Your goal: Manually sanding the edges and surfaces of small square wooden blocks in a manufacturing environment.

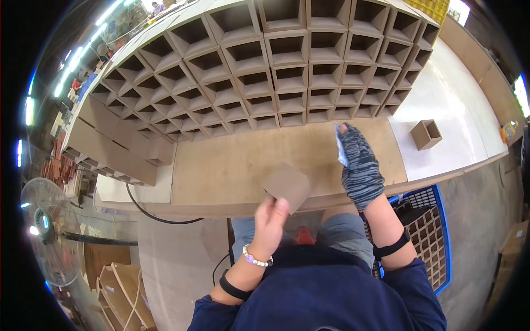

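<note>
My left hand (270, 220), bare with a beaded bracelet at the wrist, grips the near edge of a small brown square box (289, 186). It holds the box tilted above the front part of the wooden table. To the right, my right hand (361, 168) wears a grey-and-black fingerless knit glove. Its fingers are closed on a thin pale blue-and-white piece (340, 148), whose kind I cannot make out. The two hands are apart, and the right hand does not touch the box.
Stacked open brown boxes (247, 64) form a wall along the table's back and left. A single box (426, 135) stands on the white surface at right. Below the table's right side is a blue crate (443, 243) of boxes. A fan (43, 223) stands at left.
</note>
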Action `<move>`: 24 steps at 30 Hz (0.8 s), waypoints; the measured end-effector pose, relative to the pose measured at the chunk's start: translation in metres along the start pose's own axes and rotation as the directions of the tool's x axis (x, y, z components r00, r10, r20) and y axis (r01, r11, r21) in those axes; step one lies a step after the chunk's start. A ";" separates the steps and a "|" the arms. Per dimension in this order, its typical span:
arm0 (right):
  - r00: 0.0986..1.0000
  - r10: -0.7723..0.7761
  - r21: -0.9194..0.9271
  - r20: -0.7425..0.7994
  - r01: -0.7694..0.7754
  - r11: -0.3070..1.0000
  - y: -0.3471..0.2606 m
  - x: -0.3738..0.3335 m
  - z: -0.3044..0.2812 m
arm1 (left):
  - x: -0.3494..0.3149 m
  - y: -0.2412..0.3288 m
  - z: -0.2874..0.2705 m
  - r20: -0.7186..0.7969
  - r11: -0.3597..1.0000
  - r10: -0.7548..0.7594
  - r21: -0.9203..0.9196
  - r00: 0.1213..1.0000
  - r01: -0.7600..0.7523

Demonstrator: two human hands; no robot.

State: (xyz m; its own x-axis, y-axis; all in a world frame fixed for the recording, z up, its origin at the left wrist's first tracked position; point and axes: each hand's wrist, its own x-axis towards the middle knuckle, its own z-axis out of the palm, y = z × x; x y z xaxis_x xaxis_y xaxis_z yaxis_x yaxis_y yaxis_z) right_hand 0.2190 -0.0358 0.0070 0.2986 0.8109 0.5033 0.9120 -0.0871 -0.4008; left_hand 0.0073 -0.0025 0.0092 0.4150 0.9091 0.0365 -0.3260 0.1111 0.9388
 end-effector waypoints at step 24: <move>0.997 -0.059 -0.008 0.046 0.059 0.998 -0.011 -0.001 0.015 | 0.001 -0.005 -0.003 0.162 0.839 0.226 0.468 0.960 -0.277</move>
State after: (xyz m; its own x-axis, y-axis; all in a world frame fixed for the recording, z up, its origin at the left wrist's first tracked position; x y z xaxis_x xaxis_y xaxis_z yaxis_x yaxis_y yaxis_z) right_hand 0.2046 -0.0267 -0.0009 0.2310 0.8406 0.4900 0.9303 -0.0433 -0.3643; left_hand 0.0067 -0.0010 0.0032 0.4629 0.8331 0.3029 0.0089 -0.3461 0.9382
